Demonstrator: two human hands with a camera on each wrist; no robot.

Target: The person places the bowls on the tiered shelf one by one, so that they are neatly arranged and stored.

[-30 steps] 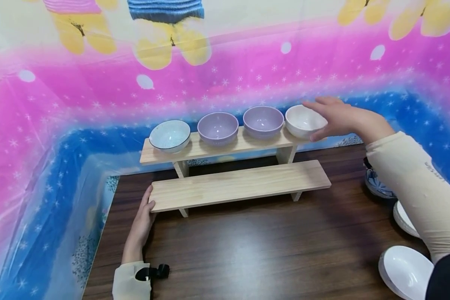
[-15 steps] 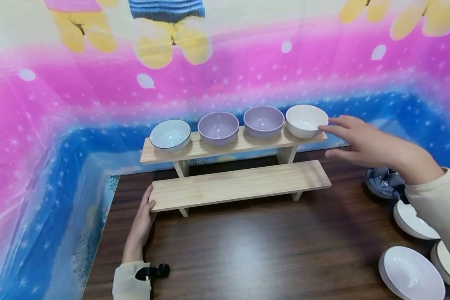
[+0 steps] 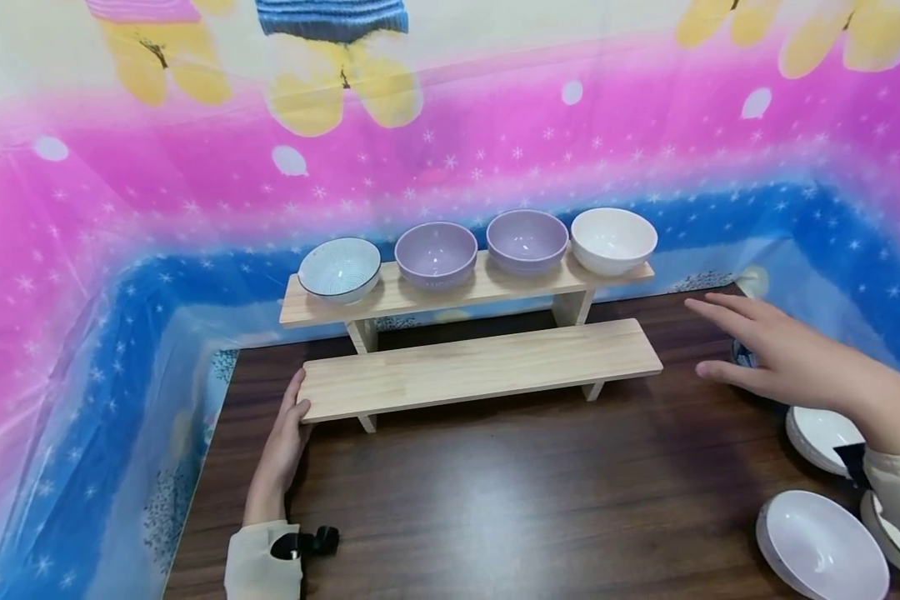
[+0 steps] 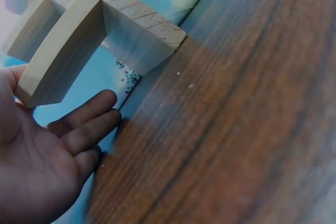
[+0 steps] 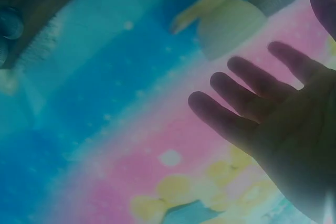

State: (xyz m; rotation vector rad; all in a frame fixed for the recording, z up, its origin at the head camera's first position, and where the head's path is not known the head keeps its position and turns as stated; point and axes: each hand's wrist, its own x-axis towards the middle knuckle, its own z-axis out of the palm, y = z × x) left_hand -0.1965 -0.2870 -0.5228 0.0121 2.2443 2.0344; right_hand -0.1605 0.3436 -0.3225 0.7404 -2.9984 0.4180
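A two-tier wooden shelf [image 3: 480, 371] stands on the table. My left hand [image 3: 279, 454] holds the left end of its lower board, thumb at the edge; in the left wrist view the lower fingers [image 4: 86, 121] stretch out below the board. On the upper board sit a pale blue bowl [image 3: 340, 271], two purple bowls [image 3: 437, 254] [image 3: 527, 240] and, at the right end, a white bowl [image 3: 613, 240]. My right hand [image 3: 802, 358] hangs in the air right of the shelf, fingers spread and holding nothing. It partly covers a dark blue patterned bowl [image 3: 742, 354].
On the right side of the dark table [image 3: 495, 500] stand a white bowl [image 3: 817, 433], a pale lilac-white bowl [image 3: 821, 542] and a cream bowl [image 3: 896, 542] partly cut off by the frame. A printed pink and blue sheet [image 3: 450, 150] hangs close behind the shelf.
My right hand has let go of the white bowl at the upper board's right end and drawn back to the right and toward me. The left hand stays on the shelf.
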